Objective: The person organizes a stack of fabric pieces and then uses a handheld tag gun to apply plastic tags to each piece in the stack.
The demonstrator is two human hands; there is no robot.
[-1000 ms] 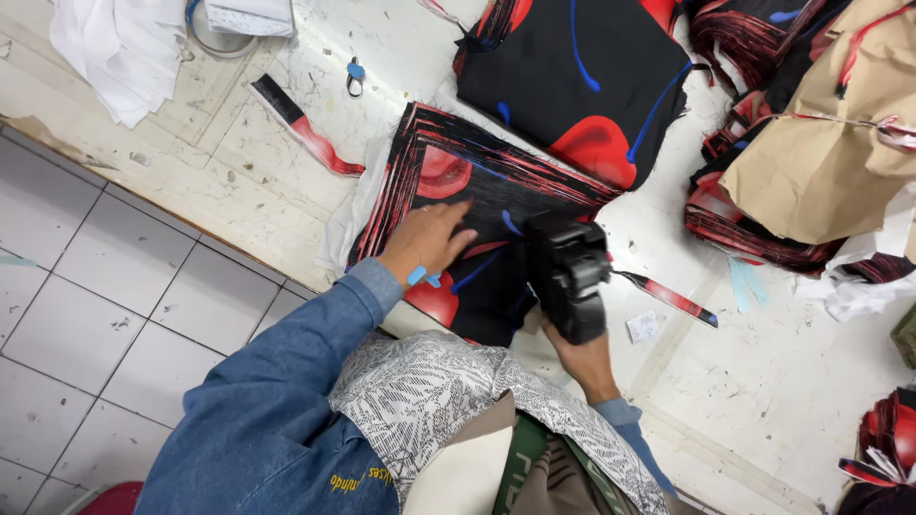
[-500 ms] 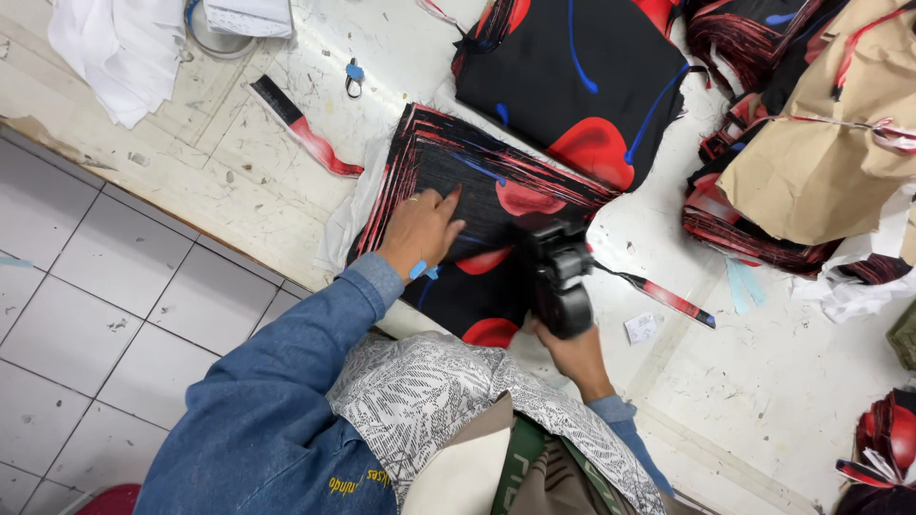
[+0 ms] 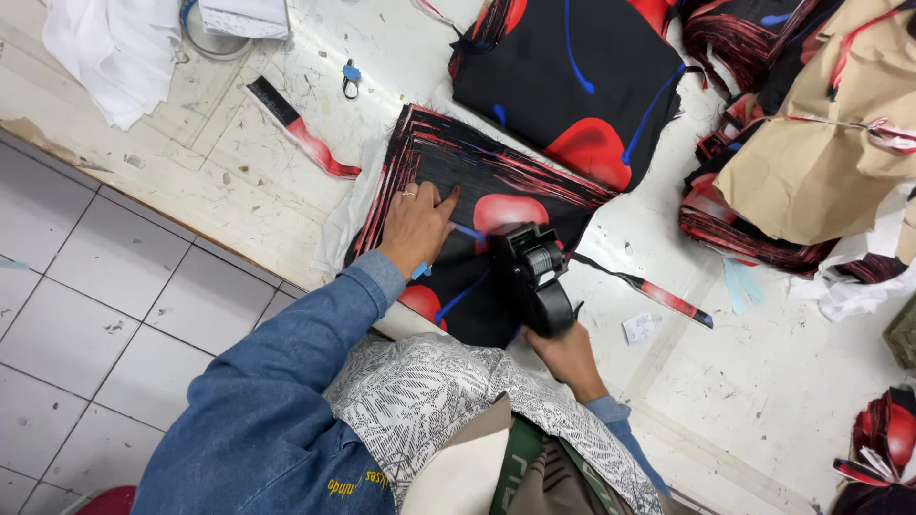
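Two hands: I see my left hand point(image 3: 417, 226) flat, fingers spread, on the stack point(image 3: 448, 191).
Right hand point(image 3: 563, 351): I grip the black tagger point(image 3: 532, 277), closed round its handle.
Tagger: on the stack, just right of my left hand.
Stacks: two on the table point(image 3: 239, 162), the second point(image 3: 582, 86) beyond.

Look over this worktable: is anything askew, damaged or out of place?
Two things stand out. The stack of cut fabric pieces under the left hand is fanned, its edges stepped rather than flush. Loose fabric strips lie scattered on the white table, whose top is scratched and stained.
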